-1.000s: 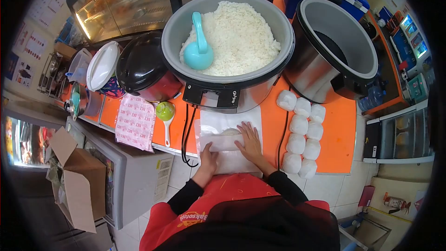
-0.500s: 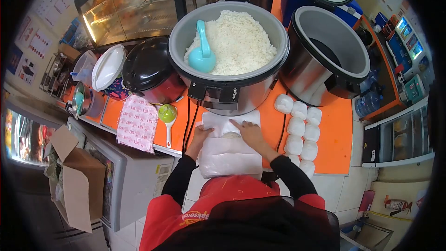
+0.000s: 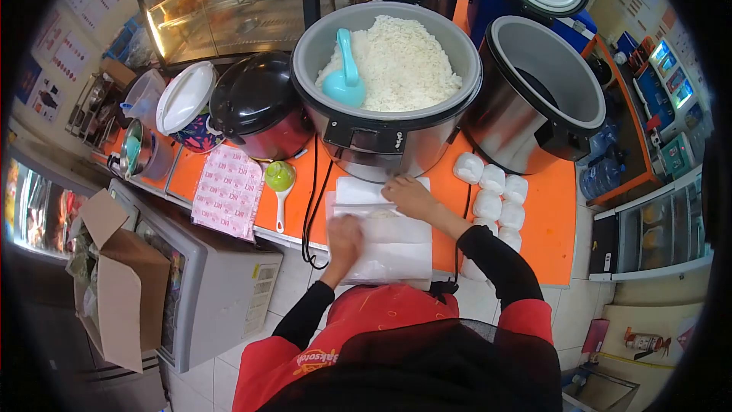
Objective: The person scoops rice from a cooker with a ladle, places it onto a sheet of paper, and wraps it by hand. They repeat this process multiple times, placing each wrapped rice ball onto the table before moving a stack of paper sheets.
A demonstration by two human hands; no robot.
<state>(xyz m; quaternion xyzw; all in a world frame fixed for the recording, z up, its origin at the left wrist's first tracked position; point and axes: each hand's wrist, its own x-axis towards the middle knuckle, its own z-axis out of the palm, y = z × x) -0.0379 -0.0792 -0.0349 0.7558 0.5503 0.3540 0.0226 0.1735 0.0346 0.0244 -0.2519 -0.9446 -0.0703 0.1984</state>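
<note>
While the right hand (image 3: 409,195) touches the white paper (image 3: 389,255), the left hand (image 3: 345,241), blurred, is at its left side.
The paper lies on the table (image 3: 550,221) before the rice cooker (image 3: 435,145); neither grip's closure is discernible.

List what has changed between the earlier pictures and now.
The right hand has moved forward from the middle of the white paper to near its far edge. The left hand, now blurred, went forward, then back toward the person along the left side. The rice cooker, turquoise scoop and white bundles look unmoved.
</note>
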